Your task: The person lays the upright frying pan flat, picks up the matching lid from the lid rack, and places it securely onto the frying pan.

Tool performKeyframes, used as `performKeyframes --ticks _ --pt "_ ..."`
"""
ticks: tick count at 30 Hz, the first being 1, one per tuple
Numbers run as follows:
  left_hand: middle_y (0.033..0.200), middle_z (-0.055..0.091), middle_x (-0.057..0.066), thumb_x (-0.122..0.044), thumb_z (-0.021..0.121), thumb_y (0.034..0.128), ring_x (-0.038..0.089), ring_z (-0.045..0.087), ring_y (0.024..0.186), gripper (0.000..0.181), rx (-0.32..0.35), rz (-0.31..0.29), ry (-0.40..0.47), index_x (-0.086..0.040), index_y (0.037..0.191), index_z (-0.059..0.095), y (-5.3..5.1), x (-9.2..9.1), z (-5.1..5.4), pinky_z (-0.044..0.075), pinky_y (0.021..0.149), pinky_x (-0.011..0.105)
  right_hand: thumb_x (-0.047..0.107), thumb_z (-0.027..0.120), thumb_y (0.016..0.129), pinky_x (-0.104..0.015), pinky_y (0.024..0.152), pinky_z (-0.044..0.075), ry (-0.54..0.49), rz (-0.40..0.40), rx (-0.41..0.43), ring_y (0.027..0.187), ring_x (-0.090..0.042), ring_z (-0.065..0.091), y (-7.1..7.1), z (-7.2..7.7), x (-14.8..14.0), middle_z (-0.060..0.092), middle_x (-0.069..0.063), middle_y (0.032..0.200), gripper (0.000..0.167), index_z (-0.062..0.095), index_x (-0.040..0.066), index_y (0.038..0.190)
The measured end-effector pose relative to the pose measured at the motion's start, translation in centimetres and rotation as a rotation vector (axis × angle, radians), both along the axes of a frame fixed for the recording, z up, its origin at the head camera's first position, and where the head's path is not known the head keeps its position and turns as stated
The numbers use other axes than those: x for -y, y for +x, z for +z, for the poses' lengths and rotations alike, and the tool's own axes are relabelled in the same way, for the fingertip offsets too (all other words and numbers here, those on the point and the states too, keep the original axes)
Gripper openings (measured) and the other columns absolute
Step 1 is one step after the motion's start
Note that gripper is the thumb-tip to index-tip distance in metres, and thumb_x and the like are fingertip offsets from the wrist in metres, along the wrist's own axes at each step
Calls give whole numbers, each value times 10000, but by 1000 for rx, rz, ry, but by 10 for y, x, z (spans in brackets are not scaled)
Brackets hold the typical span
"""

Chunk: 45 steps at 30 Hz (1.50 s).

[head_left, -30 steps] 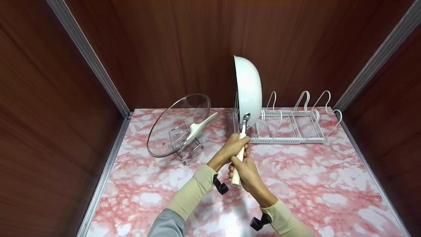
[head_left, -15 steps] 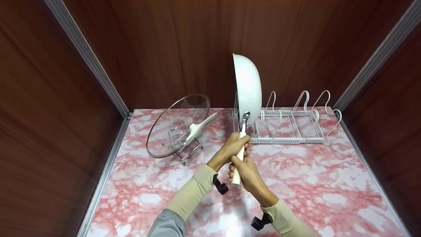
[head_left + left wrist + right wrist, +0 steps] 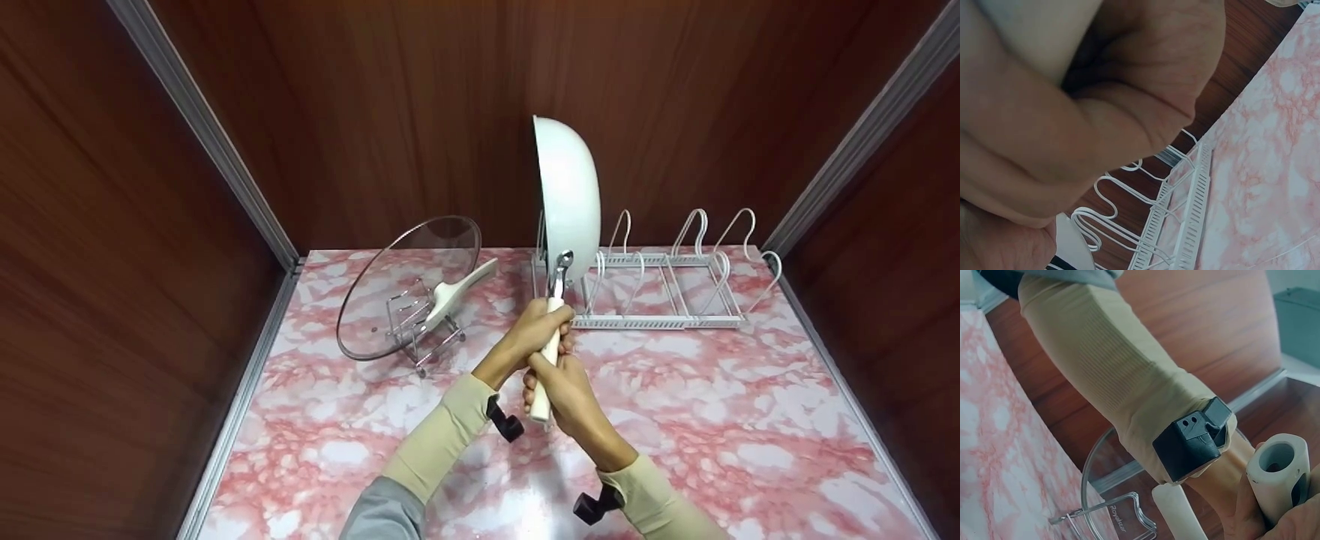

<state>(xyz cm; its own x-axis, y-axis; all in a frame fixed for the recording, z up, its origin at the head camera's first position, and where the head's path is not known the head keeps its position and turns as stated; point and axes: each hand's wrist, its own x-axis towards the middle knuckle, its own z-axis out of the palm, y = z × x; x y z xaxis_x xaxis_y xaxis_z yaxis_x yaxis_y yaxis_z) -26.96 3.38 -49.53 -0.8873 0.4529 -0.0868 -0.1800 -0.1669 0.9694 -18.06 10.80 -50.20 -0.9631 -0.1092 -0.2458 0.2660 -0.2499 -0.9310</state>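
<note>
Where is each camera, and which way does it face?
Head: worn on the head, facing forward and down at the pan, wire rack and glass lid; left hand, right hand and sleeves show.
Left wrist: on that wrist, facing close-up fingers (whose is unclear) and the rack.
Right wrist: on that wrist, facing the left sleeve and the handle end; hand parts show.
Shared: head and right wrist both show the lid.

**Marbled tabletop [image 3: 712, 420] held its load toward the back**

Pink and white blotches patterned its flat surface, which gleamed brightly toward the front. A white wire pan rack [image 3: 637, 322] with slotted rails [image 3: 1194, 211] sat at back right; apart from it, toward the left, stood a small chrome lid stand [image 3: 441, 350].
</note>
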Motion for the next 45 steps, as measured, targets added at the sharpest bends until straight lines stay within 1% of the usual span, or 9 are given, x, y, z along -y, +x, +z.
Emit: performKeyframes --ticks 10,13,20,27,32,34,41,45 --pt "613 511 -33 -80 518 988 70 538 449 235 -33 -2 0 -116 756 513 1 1 8 486 437 198 66 496 991 -299 420 506 2 -8 -12 424 -129 517 1 6 0 505 5 602 42 469 60 960" --pt "618 511 -33 -79 513 983 75 546 451 217 -29 -6 11 -113 769 509 2 1 11 490 438 202 72 498 996 -301 417 505 2 -8 -19 419 -130 518 2 8 -1 503 3 594 58 472 55 947" --pt "629 506 -33 -78 521 988 79 537 453 134 -7 -18 38 -88 855 534 5 1 17 485 441 208 78 491 1009 -307 423 507 -11 6 -26 416 -132 518 4 12 -2 494 6 592 58 460 58 964" --pt "620 498 -37 -66 503 996 68 540 448 188 -26 -27 39 -98 811 512 7 0 21 471 437 199 84 493 999 -308 426 511 -5 13 -39 420 -127 516 7 16 -3 484 14 595 51 465 53 970" --pt "634 502 -46 -63 511 982 73 536 453 134 -32 -20 37 -103 854 523 10 -1 25 475 439 202 89 491 1012 -304 427 509 -15 19 -36 422 -131 519 8 19 -3 492 11 599 62 458 53 975" --pt "635 505 -43 -55 506 987 75 536 453 140 -36 -15 33 -104 858 529 10 -1 26 476 439 202 89 495 1016 -304 428 507 -20 20 -36 421 -132 520 9 20 -4 497 8 600 66 458 54 975" --pt "613 524 -25 -63 520 982 81 534 449 170 -52 -2 22 -109 819 535 14 0 31 478 434 212 74 510 1004 -318 423 513 -22 19 -54 417 -139 527 13 26 -4 512 0 591 66 466 50 963" --pt "623 518 -29 -62 514 989 79 532 447 137 -58 -22 41 -93 856 524 15 -1 35 476 428 212 69 515 1004 -316 419 515 -26 9 -54 415 -138 527 15 28 -5 513 -3 590 73 466 51 953"
